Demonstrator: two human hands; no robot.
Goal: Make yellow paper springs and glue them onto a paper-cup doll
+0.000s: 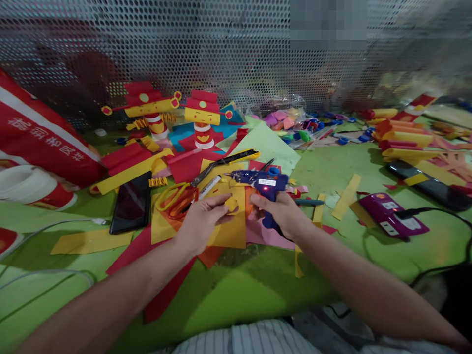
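My right hand (282, 211) is wrapped round the grip of a blue hot glue gun (267, 181), its nozzle pointing left and a red light glowing on its side. Between the thumb and fingers of my left hand (204, 216) is a small yellow paper circle (232, 204), just below the nozzle. Beneath both hands lie yellow paper sheets (228, 238), with orange and red sheets partly under them. Scissors with orange and yellow handles (175, 199), a white marker (210, 187) and a yellow-and-black utility knife (239, 156) rest beyond my left hand.
Two paper figures with red hats (202, 115) stand at the back, before a perforated metal screen (236, 49). A black phone (131, 204) and a paper cup (55, 189) are on the left. On the right are a purple power strip (393, 216) with a cable and a dark case (429, 184).
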